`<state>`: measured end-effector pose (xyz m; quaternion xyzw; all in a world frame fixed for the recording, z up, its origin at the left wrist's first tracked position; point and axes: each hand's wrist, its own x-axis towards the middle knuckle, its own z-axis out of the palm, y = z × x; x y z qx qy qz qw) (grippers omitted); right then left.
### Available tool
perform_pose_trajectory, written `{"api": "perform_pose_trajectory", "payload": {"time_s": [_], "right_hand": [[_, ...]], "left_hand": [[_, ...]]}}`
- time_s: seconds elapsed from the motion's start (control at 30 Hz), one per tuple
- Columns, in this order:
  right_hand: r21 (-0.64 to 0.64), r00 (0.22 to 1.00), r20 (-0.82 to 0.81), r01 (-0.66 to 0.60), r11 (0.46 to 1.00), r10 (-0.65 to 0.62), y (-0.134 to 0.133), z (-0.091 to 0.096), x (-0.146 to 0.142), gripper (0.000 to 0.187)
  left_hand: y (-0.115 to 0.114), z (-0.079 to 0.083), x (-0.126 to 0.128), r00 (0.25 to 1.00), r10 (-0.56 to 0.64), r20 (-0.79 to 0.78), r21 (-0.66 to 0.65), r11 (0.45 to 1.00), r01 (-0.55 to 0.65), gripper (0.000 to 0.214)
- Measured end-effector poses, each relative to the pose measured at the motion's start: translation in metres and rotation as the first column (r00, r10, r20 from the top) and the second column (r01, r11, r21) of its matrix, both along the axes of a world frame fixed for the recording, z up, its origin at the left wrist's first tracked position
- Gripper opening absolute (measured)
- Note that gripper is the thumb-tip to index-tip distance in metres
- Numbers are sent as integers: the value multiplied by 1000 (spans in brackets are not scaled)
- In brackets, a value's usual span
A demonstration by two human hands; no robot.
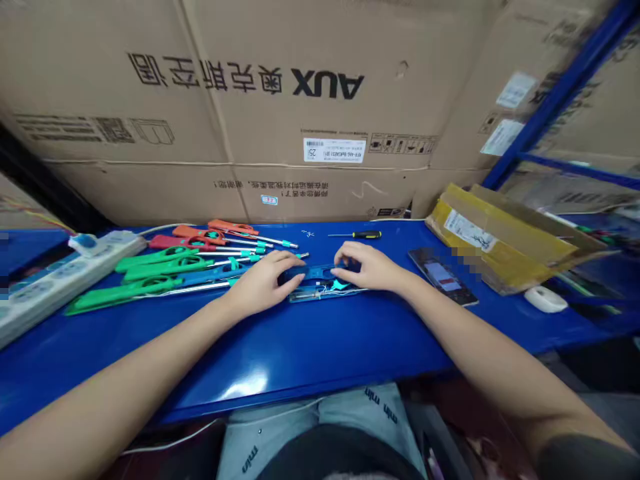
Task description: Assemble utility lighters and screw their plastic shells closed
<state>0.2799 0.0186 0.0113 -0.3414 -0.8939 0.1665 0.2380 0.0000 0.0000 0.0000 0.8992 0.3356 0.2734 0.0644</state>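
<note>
Both my hands rest on a blue plastic lighter body (320, 279) lying open on the blue bench (300, 347). My left hand (263, 280) lies over its left end with fingers curled down on it. My right hand (367, 265) presses its right end with bent fingers. Small white wires and a teal part show inside the body between my hands. Just left of my left hand lies a row of long lighters (170, 267) with green, red and orange handles and thin metal tubes.
A white power strip (55, 280) sits at far left. A yellow-handled screwdriver (357, 235) lies behind my hands. A phone (443, 275), a yellow-taped cardboard box (500, 237) and a white oval object (545, 298) are at right. Large cardboard cartons (300, 100) wall the back.
</note>
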Motion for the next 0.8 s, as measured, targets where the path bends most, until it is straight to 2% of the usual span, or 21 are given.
{"api": "perform_pose_trajectory", "payload": {"time_s": [0.13, 0.23, 0.53, 0.8], "right_hand": [[-82, 992, 55, -105, 991, 110, -7, -4, -10, 8], [-124, 994, 41, -98, 987, 104, -7, -6, -13, 9], [-113, 990, -138, -48, 992, 32, 0, 0, -9, 15], [-220, 991, -131, -71, 973, 42, -4, -1, -10, 19]], "left_hand": [[-6, 5, 1, 991, -118, -68, -7, 993, 118, 26], [-8, 4, 2, 977, -172, -129, -43, 985, 168, 22], [-6, -2, 4, 991, -130, -11, -170, 977, 126, 16], [-7, 1, 6, 991, -134, -9, -174, 976, 130, 14]]}}
